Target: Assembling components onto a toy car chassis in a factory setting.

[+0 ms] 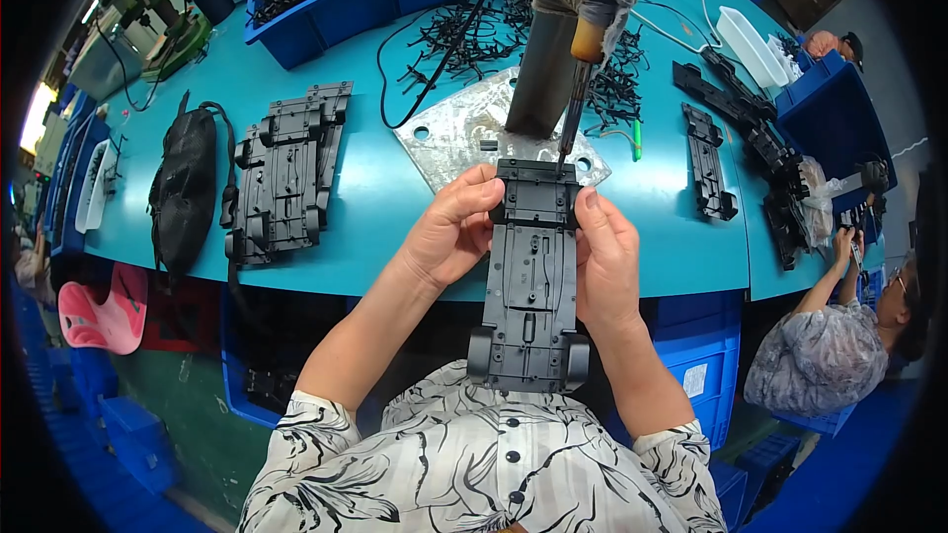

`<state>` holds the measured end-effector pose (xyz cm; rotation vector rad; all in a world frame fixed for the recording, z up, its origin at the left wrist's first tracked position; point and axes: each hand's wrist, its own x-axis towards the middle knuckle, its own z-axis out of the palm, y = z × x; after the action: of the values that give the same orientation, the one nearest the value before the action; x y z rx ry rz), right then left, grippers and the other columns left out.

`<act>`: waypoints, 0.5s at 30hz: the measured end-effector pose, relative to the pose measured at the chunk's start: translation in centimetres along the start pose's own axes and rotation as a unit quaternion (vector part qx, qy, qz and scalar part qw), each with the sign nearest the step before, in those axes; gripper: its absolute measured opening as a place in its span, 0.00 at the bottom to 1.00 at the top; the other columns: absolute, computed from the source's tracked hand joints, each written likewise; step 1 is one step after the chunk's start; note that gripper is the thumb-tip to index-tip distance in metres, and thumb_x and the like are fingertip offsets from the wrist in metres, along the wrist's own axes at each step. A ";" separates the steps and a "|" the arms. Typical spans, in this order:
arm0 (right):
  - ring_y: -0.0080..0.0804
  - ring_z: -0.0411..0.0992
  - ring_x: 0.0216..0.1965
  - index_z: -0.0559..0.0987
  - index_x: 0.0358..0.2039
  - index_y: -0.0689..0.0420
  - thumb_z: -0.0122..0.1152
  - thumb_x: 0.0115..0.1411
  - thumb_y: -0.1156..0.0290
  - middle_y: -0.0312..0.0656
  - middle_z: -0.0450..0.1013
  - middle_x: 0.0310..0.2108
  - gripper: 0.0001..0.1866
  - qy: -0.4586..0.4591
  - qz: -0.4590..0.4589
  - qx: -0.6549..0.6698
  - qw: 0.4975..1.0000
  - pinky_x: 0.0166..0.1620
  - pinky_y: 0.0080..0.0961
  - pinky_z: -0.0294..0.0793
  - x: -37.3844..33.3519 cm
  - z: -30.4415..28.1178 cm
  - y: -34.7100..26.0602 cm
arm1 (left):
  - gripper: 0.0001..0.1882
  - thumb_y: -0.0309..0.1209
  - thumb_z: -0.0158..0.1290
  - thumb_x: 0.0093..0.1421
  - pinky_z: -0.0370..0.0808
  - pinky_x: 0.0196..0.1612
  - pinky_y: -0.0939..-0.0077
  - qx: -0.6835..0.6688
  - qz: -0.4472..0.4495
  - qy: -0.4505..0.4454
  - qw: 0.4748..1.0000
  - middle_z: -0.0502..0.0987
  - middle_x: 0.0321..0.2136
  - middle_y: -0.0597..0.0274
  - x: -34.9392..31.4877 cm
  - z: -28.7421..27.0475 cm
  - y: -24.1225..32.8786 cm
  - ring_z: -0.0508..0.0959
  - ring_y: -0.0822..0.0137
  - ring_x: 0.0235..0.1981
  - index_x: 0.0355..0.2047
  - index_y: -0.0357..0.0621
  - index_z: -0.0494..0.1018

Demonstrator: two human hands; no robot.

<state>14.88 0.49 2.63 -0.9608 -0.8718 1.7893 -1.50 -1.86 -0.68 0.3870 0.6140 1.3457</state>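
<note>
Between my two hands is a black plastic toy-car chassis (531, 271), its long body running toward me and wheel-like ends nearest my shirt. My left hand (449, 229) grips its far left edge, thumb on top. On the far right edge my right hand (606, 255) does the same. The chassis's far end lies under the tip of a soldering iron (573, 104), which is tied pointing down to a metal post (541, 74). Whether the tip touches the plastic I cannot tell. Below the post is a square steel plate (444, 143) with holes in its corners.
Stacked chassis (286, 178) and a black bag-like bundle (185, 188) lie to the left. Small black parts fill a blue bin (375, 10) and spread on the table (652, 227). More chassis (706, 160) lie to the right, where a co-worker (825, 350) sits.
</note>
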 end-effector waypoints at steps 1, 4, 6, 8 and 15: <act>0.10 0.56 0.21 0.77 0.32 0.57 0.54 0.65 0.61 0.24 0.64 0.21 0.13 -0.001 -0.002 -0.007 1.000 0.26 0.12 0.56 0.1 -0.3 0.1 | 0.12 0.35 0.52 0.60 0.77 0.34 0.85 0.001 0.002 0.006 1.000 0.75 0.34 0.68 0.0 0.1 0.0 0.76 0.80 0.32 0.40 0.46 0.65; 0.22 0.76 0.28 0.74 0.41 0.63 0.47 0.67 0.57 0.40 0.76 0.33 0.19 -0.044 -0.014 -0.051 0.998 0.29 0.17 0.76 0.6 -1.4 0.5 | 0.12 0.35 0.52 0.60 0.77 0.35 0.84 -0.003 0.001 0.001 1.000 0.75 0.34 0.68 0.0 0.0 0.0 0.76 0.80 0.32 0.40 0.45 0.65; 0.16 0.65 0.24 0.74 0.34 0.59 0.50 0.66 0.59 0.32 0.69 0.26 0.15 -0.027 -0.005 -0.029 0.999 0.27 0.15 0.65 0.3 -0.7 0.1 | 0.12 0.35 0.52 0.60 0.77 0.35 0.85 -0.004 0.002 0.003 1.000 0.75 0.34 0.68 0.1 0.0 -0.1 0.76 0.80 0.32 0.40 0.45 0.65; 0.10 0.55 0.20 0.75 0.28 0.56 0.54 0.65 0.61 0.24 0.62 0.20 0.13 -0.011 0.003 -0.007 1.000 0.25 0.12 0.55 0.2 -0.4 0.0 | 0.13 0.35 0.52 0.60 0.77 0.34 0.85 -0.004 0.004 0.006 1.000 0.75 0.34 0.68 0.1 -0.1 -0.1 0.76 0.80 0.32 0.41 0.45 0.66; 0.15 0.65 0.23 0.74 0.35 0.60 0.49 0.66 0.59 0.32 0.69 0.26 0.16 -0.033 -0.007 -0.026 0.999 0.25 0.14 0.64 0.4 -1.0 0.2 | 0.13 0.34 0.53 0.60 0.77 0.32 0.86 -0.002 0.009 0.002 1.000 0.75 0.34 0.68 -0.1 0.2 -0.1 0.76 0.81 0.32 0.42 0.44 0.65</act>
<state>15.53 0.97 1.96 -0.9313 -0.9685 1.8021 -1.33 -1.97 -0.60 0.3862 0.6128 1.3647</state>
